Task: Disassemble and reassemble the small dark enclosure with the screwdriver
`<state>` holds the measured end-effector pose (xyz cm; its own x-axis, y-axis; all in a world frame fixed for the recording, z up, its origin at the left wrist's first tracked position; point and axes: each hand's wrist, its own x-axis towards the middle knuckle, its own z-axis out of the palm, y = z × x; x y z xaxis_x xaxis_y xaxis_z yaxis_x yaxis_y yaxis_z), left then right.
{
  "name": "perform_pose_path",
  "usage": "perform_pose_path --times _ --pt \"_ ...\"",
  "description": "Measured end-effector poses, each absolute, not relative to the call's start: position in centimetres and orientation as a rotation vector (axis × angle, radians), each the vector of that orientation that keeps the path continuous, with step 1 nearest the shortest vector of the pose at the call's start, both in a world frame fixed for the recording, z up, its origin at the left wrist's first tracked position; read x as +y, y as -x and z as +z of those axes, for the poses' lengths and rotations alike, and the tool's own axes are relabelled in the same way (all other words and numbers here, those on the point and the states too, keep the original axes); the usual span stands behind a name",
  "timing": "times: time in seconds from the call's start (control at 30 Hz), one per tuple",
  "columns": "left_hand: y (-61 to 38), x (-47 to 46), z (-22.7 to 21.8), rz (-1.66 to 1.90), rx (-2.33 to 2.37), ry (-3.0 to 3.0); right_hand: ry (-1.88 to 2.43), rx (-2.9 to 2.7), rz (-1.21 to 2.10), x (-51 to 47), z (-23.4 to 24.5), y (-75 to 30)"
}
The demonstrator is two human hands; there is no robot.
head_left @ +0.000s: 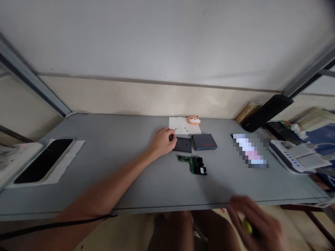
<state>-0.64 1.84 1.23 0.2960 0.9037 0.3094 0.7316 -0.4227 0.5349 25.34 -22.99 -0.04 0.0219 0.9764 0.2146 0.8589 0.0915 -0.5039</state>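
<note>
My left hand (162, 142) is closed, its thumb and fingers round a small black round piece (171, 137). It rests at the left edge of a flat dark grey panel (184, 144). Directly right of the panel stands a dark grey box (204, 142) with reddish marking. A green circuit board (193, 165) with black connectors lies in front of them. My right hand (259, 223), blurred by motion, is beyond the table's front edge, closed round a yellow and black object (247, 226) whose kind is unclear.
Behind the panel, white paper (179, 122) bears several tiny dark pieces and an orange animal-faced object (193, 120). A phone (45, 160) lies on the left. To the right are a pixelated screen (250, 151), a black cylinder (268, 112) and a white power strip (293, 157).
</note>
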Motion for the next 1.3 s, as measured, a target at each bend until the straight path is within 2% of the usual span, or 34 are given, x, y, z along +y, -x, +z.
perform_pose_path --times 0.07,0.17,0.3,0.47,0.57,0.67,0.8,0.97,1.1,1.3 --pt "0.7 1.8 1.3 0.831 1.479 -2.261 1.671 -1.993 0.055 -17.1 3.1 -24.8" --pt "0.7 1.9 1.4 0.835 1.497 -2.238 1.776 -2.023 -0.236 -9.4 5.3 -24.0" --pt "0.6 2.0 1.3 0.806 1.55 -2.213 1.884 -2.158 -0.256 -4.8 4.0 -24.1" --pt "0.4 2.4 1.0 0.773 1.599 -2.145 1.852 -2.096 -0.355 -5.5 3.3 -25.4" --pt "0.4 2.6 0.8 0.793 1.606 -2.096 1.705 -2.158 -0.296 -7.4 4.1 -24.9" --pt "0.4 2.6 0.7 0.808 1.592 -2.076 1.513 -2.419 -0.077 -9.4 4.4 -23.5" --pt "0.5 2.5 0.7 0.828 1.591 -2.036 1.46 -2.642 0.039 -10.4 4.3 -22.2" --pt "0.6 2.8 0.9 0.95 1.797 -2.016 1.378 -2.599 0.037 -6.2 6.6 -21.7" --pt "0.6 2.9 1.0 0.828 1.931 -1.991 1.492 -2.536 -0.05 -0.9 8.5 -21.1" --pt "1.0 2.7 0.2 0.671 1.86 -2.214 1.394 -2.587 0.056 0.6 6.5 -21.7"
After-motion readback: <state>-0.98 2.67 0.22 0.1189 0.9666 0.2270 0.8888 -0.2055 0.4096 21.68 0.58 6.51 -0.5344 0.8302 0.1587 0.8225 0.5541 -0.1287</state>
